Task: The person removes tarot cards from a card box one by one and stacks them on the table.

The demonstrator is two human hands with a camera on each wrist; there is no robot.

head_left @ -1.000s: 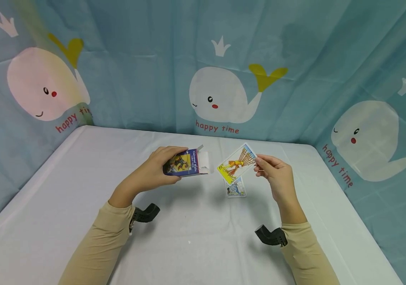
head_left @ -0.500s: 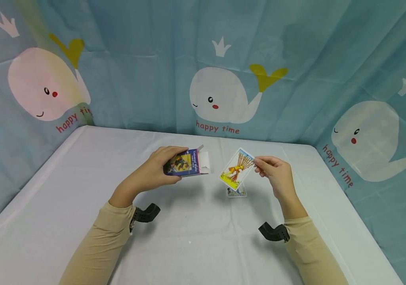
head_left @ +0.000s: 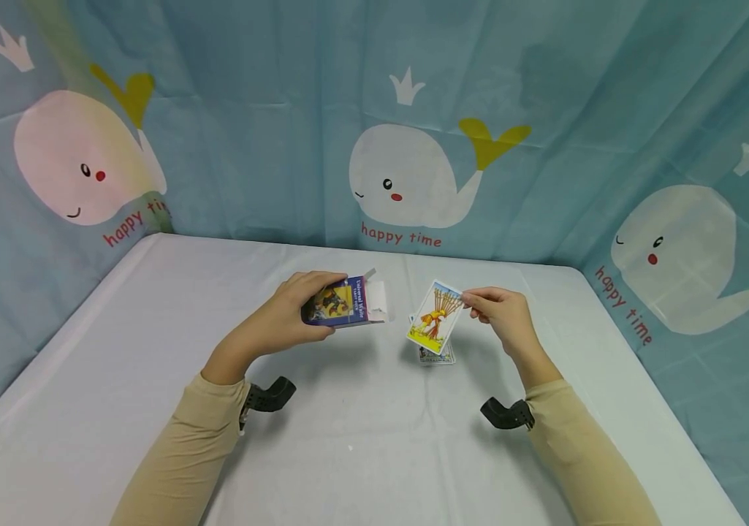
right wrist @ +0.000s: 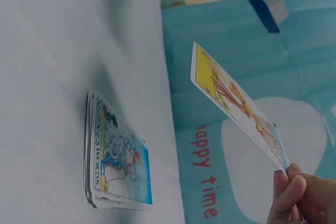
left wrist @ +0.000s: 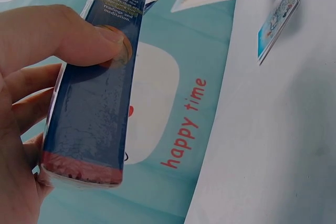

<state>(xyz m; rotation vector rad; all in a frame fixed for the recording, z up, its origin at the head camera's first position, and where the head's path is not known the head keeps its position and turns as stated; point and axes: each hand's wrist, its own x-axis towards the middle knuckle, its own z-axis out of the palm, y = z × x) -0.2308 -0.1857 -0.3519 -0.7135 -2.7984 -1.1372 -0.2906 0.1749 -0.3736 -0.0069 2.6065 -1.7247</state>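
My left hand [head_left: 289,310] grips a blue tarot card box [head_left: 337,301] above the table, its open flap end facing right. In the left wrist view the thumb presses on the box's narrow dark blue side [left wrist: 89,114]. Between thumb and fingers, my right hand [head_left: 502,314] pinches one tarot card [head_left: 435,317] by its upper right edge, face up, showing a figure with a bundle of staves. Below that card a small stack of tarot cards [right wrist: 118,158] lies on the table, a Queen of Swords on top. In the head view the held card covers most of the stack.
A white cloth covers the table [head_left: 348,446]. Behind it hangs a light blue curtain [head_left: 256,146] printed with whales and "happy time". Each wrist wears a black camera mount [head_left: 508,414].
My right hand has shifted slightly left, and the pinched card has turned more upright and come lower over the stack. The left hand and box stay nearly still.
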